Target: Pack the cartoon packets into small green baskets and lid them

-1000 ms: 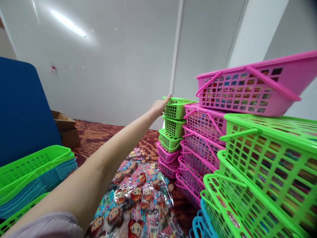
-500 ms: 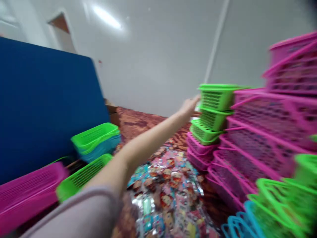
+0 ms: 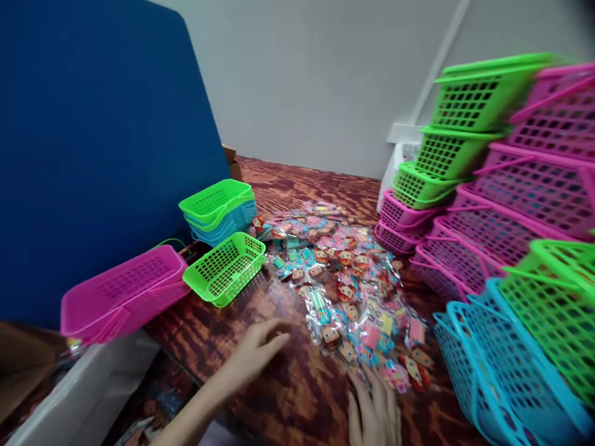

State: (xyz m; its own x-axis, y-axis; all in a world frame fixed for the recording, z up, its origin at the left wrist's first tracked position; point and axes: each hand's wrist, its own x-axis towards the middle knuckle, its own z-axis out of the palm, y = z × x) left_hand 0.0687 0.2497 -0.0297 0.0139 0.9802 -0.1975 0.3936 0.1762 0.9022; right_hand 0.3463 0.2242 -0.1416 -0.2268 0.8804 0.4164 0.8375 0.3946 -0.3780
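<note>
My left hand hovers over or rests on the table just left of the packets; its thumb and fingers are apart and nothing is in it. My right hand has its fingers stretched out at the near edge of a heap of small clear packets, the fingertips at the closest ones. Printed doll-like faces and pastel pieces show through the plastic. Beyond my left hand stands an upright, empty green basket with mesh sides.
Nested pink baskets lie at left, with green-topped blue baskets behind. On the right rise stacked green baskets, filled pink baskets and blue baskets. A blue panel borders the left.
My left hand has drawn back from the green basket stack on the right to the table. My right hand has come into view on the packets. The view has tilted down.
</note>
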